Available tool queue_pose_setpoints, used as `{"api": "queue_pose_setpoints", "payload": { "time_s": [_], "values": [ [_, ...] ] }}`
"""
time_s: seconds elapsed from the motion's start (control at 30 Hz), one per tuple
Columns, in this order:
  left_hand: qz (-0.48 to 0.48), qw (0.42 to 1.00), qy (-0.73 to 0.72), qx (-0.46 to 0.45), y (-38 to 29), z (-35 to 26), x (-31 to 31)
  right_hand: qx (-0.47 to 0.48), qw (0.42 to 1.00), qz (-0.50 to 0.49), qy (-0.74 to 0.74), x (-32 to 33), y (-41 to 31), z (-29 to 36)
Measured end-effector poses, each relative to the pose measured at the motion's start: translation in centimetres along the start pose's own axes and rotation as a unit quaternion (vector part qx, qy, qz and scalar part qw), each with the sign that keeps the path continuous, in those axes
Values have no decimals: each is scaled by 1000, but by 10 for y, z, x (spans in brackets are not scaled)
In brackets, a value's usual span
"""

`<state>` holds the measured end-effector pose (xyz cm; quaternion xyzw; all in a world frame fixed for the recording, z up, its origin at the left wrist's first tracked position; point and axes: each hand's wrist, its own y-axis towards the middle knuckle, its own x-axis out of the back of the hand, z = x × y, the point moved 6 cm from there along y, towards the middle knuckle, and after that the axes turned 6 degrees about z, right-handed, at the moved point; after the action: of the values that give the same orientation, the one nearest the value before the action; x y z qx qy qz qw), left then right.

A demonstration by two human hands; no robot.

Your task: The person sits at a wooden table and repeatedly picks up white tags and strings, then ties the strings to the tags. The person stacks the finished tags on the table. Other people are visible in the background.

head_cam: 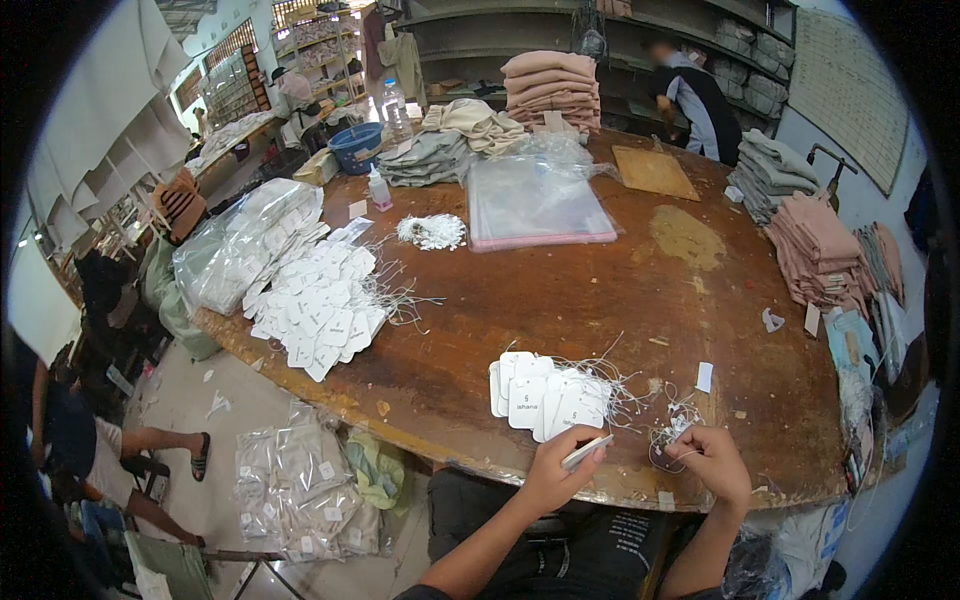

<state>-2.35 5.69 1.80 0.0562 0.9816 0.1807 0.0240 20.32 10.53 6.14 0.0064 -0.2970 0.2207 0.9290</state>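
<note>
My left hand (568, 463) holds a white hang tag (586, 451), seen nearly edge-on, at the table's near edge. Just beyond it lies a fanned stack of white hang tags (525, 397) with white strings (616, 390) trailing to the right. My right hand (709, 459) pinches a thin white string at a small tangle of strings (677, 427) on the wooden table (570, 300). Whether that string joins the held tag cannot be told. A larger heap of strung tags (315, 300) lies at the left, and a bundle of white strings (431, 232) lies beyond.
Clear plastic bags (536, 202), folded pink garments (551, 86), a blue basket (356, 146) and a small glue bottle (379, 189) stand farther back. More folded garments (817, 240) line the right edge. Bagged garments (307, 487) lie on the floor. A person (697, 105) is beyond the table.
</note>
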Motion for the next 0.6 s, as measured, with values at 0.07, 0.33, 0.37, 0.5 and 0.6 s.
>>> {"api": "queue_pose_setpoints", "payload": {
  "time_s": [0.07,0.33,0.37,0.5,0.6],
  "values": [
    [7,1000,3,9,0,1,-1,2,992,-9,127,-3,1,2],
    [28,997,46,-58,2,-13,-4,-10,961,-86,264,-48,14,12],
    [37,996,44,-61,1,-15,-5,-4,963,-82,258,-52,16,14],
    [66,996,20,-49,0,-20,-10,70,974,-117,180,-56,20,27],
    [70,997,9,-38,0,-19,-11,21,989,-99,109,-57,21,26]
  ]
}}
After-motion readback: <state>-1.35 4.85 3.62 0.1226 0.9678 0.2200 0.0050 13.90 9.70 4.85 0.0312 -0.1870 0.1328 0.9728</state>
